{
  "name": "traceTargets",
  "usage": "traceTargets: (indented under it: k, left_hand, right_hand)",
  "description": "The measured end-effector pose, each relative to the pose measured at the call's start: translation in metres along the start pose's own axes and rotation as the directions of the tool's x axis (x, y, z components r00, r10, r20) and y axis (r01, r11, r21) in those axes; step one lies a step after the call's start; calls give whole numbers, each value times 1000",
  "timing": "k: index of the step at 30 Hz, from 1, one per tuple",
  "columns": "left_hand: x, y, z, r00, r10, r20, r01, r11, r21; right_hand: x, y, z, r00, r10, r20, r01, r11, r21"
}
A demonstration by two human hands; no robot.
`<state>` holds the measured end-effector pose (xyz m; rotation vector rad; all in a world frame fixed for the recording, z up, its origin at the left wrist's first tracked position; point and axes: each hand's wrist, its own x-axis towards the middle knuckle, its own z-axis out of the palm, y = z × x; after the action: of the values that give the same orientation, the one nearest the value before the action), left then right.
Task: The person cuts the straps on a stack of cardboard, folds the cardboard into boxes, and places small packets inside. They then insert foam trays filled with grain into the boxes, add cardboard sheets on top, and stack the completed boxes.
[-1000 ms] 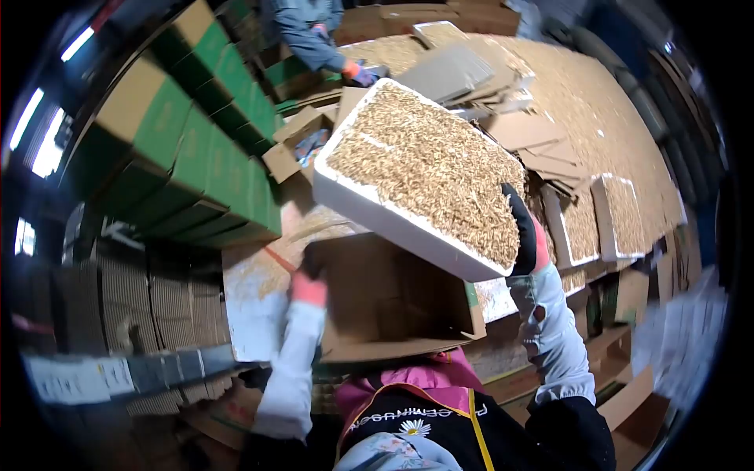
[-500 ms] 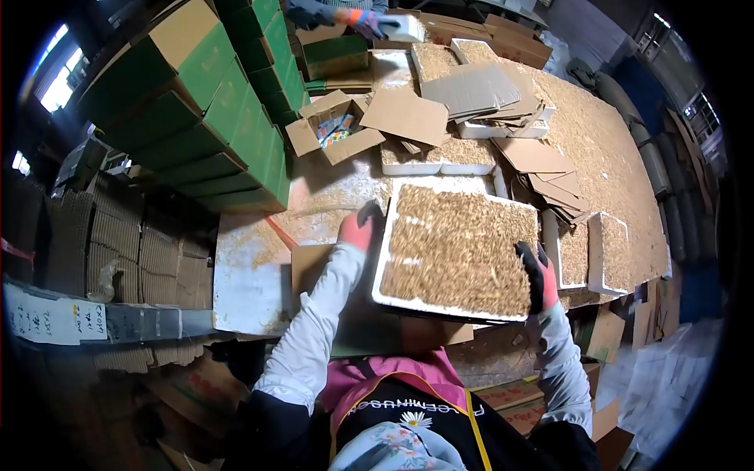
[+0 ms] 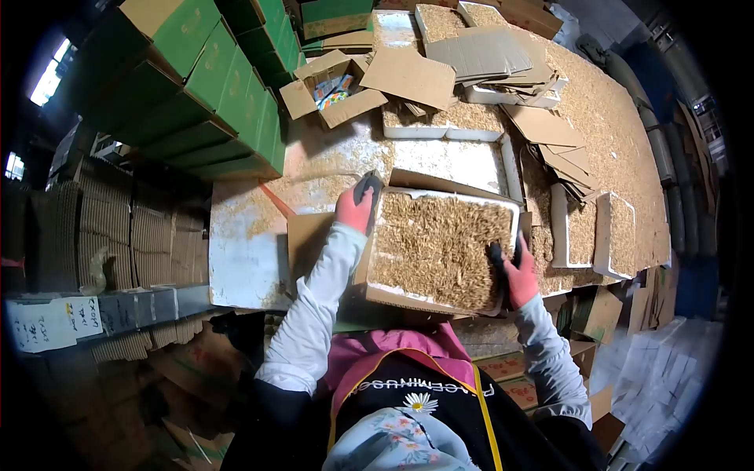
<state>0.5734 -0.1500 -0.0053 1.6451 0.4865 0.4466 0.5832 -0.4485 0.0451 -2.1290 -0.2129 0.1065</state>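
Note:
A white foam tray [image 3: 509,206] full of loose tan flakes like wood shavings [image 3: 436,247] sits inside an open cardboard box [image 3: 400,301]. The box's brown walls show along the front and back of the tray. My left hand [image 3: 358,206], in a pink and dark grey glove, is closed at the box's back left corner. On the right side, my right hand [image 3: 517,273], gloved alike, grips the tray's edge with dark fingertips over the flakes. The undersides of both hands are hidden.
Stacked green cartons [image 3: 216,86] rise at left. Behind stand an open carton with colourful packets [image 3: 333,92], loose cardboard sheets [image 3: 408,76] and more filled foam trays [image 3: 616,231]. Flakes cover the table's right side. Flattened cardboard [image 3: 106,235] is stacked at far left.
The tray has moved slightly left and down into the cardboard box, whose walls now show around it. My right hand has shifted left with it. The co-worker's gloved hand has left the view.

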Motion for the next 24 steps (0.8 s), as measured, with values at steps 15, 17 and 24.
traceTargets:
  k: [15, 17, 24]
  left_hand:
    - [158, 43, -2, 997, 72, 12, -67, 831, 552]
    - [253, 19, 12, 999, 47, 23, -46, 570, 820]
    - [373, -126, 43, 934, -326, -149, 203, 139, 969]
  right_hand:
    - [250, -92, 55, 725, -537, 431, 673, 423, -607]
    - [313, -49, 103, 768, -487, 415, 569, 224, -791]
    - [340, -4, 95, 587, -585, 560, 753, 138, -644]
